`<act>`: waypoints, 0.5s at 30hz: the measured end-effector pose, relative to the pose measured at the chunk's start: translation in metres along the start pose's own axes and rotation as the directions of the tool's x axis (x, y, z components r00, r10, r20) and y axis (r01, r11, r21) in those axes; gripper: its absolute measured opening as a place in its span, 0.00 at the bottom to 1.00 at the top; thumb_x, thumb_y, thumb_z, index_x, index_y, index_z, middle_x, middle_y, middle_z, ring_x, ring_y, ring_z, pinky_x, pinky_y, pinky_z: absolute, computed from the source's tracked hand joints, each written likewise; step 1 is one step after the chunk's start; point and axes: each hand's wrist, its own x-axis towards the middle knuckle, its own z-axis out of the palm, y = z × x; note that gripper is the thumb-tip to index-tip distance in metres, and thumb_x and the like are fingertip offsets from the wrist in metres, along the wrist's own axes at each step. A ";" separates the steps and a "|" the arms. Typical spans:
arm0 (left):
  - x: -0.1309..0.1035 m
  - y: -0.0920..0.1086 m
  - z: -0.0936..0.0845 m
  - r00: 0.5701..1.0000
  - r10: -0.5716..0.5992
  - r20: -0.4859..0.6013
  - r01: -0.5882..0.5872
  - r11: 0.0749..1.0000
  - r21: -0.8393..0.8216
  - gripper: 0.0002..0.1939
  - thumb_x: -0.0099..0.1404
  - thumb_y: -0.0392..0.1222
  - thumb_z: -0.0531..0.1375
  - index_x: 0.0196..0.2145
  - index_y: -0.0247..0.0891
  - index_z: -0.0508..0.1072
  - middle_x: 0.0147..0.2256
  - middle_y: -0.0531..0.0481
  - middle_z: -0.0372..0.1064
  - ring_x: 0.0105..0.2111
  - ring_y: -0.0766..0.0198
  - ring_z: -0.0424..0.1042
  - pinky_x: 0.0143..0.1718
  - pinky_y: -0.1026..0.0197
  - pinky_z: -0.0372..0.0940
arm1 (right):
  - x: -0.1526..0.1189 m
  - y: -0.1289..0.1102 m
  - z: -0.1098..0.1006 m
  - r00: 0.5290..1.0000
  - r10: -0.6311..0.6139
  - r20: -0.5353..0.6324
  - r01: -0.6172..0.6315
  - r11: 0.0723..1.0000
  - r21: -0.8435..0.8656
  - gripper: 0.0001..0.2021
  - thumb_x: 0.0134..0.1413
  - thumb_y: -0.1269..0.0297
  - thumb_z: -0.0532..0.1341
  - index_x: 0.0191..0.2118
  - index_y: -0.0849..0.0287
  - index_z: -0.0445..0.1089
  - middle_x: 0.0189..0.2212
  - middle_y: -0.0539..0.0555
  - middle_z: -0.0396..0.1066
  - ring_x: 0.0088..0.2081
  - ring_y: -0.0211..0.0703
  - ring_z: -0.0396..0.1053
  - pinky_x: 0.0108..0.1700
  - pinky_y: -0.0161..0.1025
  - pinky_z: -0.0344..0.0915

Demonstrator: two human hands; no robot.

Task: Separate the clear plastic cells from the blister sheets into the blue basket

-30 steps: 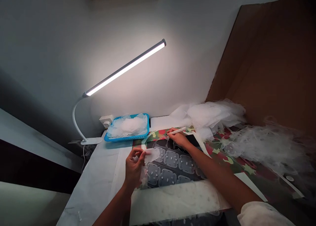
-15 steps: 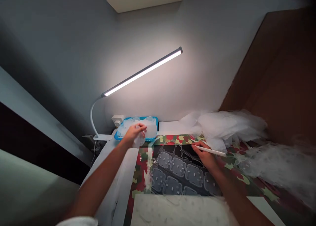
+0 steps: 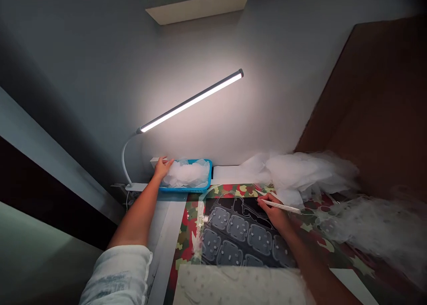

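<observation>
1. I see my left hand [image 3: 162, 167] at the left end of the blue tray [image 3: 207, 185], in the middle of the frame just below the lamp. Its fingers lie loosely spread on the heap of clear film pieces [image 3: 188, 174] piled in the tray, and they hold nothing that I can make out.
2. The tray stands at the back of the tabletop [image 3: 167, 225], against the wall and just right of a white wall socket [image 3: 155, 161].
3. My right hand [image 3: 274, 211] is right of centre, lower in the frame, with its fingers closed around a thin white stick tool [image 3: 283, 205] that points to the right.
4. That hand rests on a dark sheet [image 3: 240, 234] covered with rows of pale rounded die-cut shapes. The sheet lies on a cloth with a red, green and cream camouflage pattern [image 3: 183, 238].
5. A pale speckled sheet [image 3: 240, 287] lies along the bottom edge of the frame, in front of the dark sheet.
6. A large drift of crumpled clear film [image 3: 307, 171] fills the right side of the tabletop, with more of it towards the lower right.
7. A white clamp lamp [image 3: 190, 102] with a lit bar slants across the upper middle.
8. A brown board [image 3: 373, 100] leans at the upper right.
</observation>
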 end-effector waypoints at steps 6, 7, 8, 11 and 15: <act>-0.002 -0.015 0.004 0.996 0.080 0.049 -0.085 0.991 0.106 0.27 0.67 0.59 0.47 0.43 0.34 0.74 0.44 0.38 0.74 0.47 0.51 0.72 0.49 0.53 0.64 | 0.001 -0.006 -0.001 0.999 0.005 -0.054 -0.008 0.999 -0.046 0.14 0.55 0.50 0.59 0.27 0.56 0.65 0.26 0.51 0.70 0.30 0.44 0.65 0.35 0.38 0.60; -0.003 -0.015 0.006 0.991 0.103 0.091 -0.113 0.987 0.118 0.25 0.66 0.58 0.49 0.42 0.35 0.74 0.44 0.39 0.74 0.48 0.51 0.71 0.51 0.52 0.64 | 0.002 -0.009 -0.001 0.998 0.008 -0.056 -0.011 0.999 -0.051 0.14 0.55 0.51 0.58 0.27 0.56 0.65 0.26 0.50 0.69 0.30 0.44 0.65 0.34 0.38 0.60; -0.005 -0.015 0.007 0.983 0.126 0.130 -0.143 0.981 0.130 0.23 0.65 0.57 0.52 0.41 0.36 0.75 0.44 0.40 0.75 0.49 0.50 0.71 0.52 0.52 0.62 | 0.002 -0.012 -0.001 0.999 0.007 -0.052 -0.011 0.998 -0.063 0.14 0.55 0.51 0.58 0.27 0.56 0.65 0.26 0.50 0.69 0.30 0.43 0.65 0.34 0.38 0.60; -0.012 -0.011 0.007 0.958 0.209 0.194 -0.240 0.958 0.154 0.18 0.63 0.52 0.55 0.41 0.37 0.75 0.46 0.40 0.74 0.53 0.48 0.67 0.58 0.49 0.56 | -0.002 -0.027 -0.004 0.999 -0.009 -0.044 0.001 0.985 -0.173 0.13 0.55 0.54 0.57 0.26 0.55 0.63 0.24 0.49 0.68 0.29 0.42 0.64 0.32 0.37 0.58; -0.046 0.006 0.001 0.910 0.407 0.075 -0.414 0.893 0.177 0.20 0.70 0.46 0.45 0.47 0.37 0.72 0.54 0.40 0.66 0.60 0.51 0.58 0.63 0.49 0.47 | -0.022 -0.040 -0.016 0.998 -0.070 0.005 0.065 0.890 -0.452 0.10 0.60 0.59 0.53 0.28 0.54 0.62 0.25 0.50 0.68 0.28 0.42 0.64 0.31 0.37 0.56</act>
